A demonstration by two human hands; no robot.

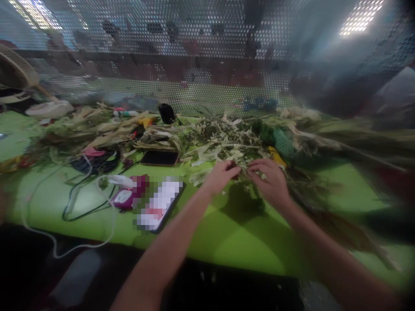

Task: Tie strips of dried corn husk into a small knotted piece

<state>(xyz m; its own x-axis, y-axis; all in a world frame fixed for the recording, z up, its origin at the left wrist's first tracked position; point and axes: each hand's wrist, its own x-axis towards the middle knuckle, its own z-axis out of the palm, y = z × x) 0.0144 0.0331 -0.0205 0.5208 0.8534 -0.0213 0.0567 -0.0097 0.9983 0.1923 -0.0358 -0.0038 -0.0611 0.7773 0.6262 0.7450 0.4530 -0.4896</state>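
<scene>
My left hand (220, 176) and my right hand (271, 181) meet over a green table (240, 242), just in front of a heap of dried leaves and husks (220, 138). The fingers of both hands are curled into a pinch around a small dark piece (236, 170) between them; the motion blur keeps me from making out what it is. Loose pale husk strips lie right under the fingertips.
A phone with a lit screen (160, 205), a purple gadget with white cable (126, 196) and a dark phone (160, 158) lie left of my hands. A green basket (285, 144) sits in the leaves at right. A perforated screen (207, 56) backs the table.
</scene>
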